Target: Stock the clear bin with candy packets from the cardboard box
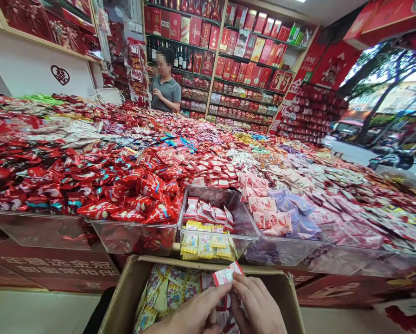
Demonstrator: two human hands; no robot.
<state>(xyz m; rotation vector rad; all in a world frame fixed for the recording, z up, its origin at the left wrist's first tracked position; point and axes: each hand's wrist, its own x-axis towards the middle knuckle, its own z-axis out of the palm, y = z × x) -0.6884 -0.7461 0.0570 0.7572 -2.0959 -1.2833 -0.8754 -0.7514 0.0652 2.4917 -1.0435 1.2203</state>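
My right hand (259, 304) pinches a small white-and-pink candy packet (224, 276) with red edges above an open cardboard box (120, 297). From the other side my left hand (194, 313) meets it, index fingertip against the packet's lower edge and the other fingers curled. More red-edged packets show between and below the hands, partly hidden. Yellow candy packets (169, 292) fill the box's left side. Just beyond the box stands a clear plastic bin (244, 220), with yellow packets (208, 241) at its front and red-and-white packets (208, 211) behind them.
Red candy bags (155, 190) heap up left of the bin. Pink packets (272, 215) and purple packets (294, 208) lie to its right. A wide candy display stretches back to shelves (252, 46) of red boxes. A person (166, 83) stands behind the display.
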